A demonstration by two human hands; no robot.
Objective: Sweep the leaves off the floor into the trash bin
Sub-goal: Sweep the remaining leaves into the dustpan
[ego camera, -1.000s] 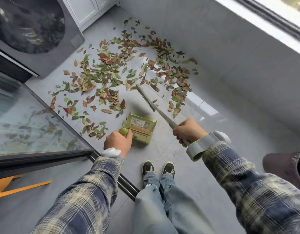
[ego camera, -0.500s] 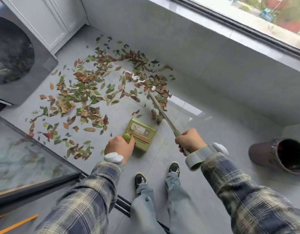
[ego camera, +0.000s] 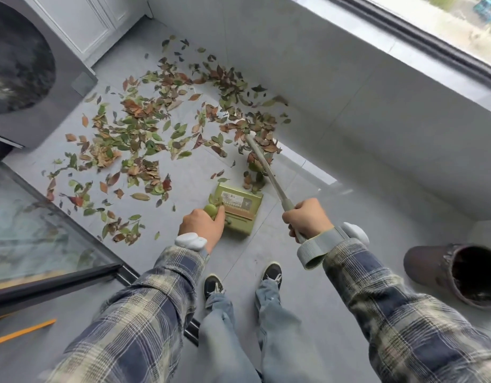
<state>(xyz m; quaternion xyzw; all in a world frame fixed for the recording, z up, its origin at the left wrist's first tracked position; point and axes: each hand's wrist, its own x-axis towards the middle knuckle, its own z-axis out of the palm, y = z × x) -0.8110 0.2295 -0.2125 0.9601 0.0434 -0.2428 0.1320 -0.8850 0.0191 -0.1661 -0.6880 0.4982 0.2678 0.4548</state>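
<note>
Green and brown leaves lie scattered over the grey floor ahead of me. My left hand grips the round green handle of a green dustpan that rests on the floor. My right hand grips the handle of a grey broom, which slants forward; its head is buried in leaves near the wall. A small clump of leaves lies at the dustpan's far edge. The dark trash bin stands tilted at the right, its opening facing me.
A washing machine and white cabinet stand at the far left. A glass sliding door with a dark track runs along the left. A low tiled wall under a window borders the right. My shoes stand behind the dustpan.
The broom head has swept from the middle of the leaves to the wall side and is dragging leaves toward the dustpan. The view has swung right, bringing the bin into sight.
</note>
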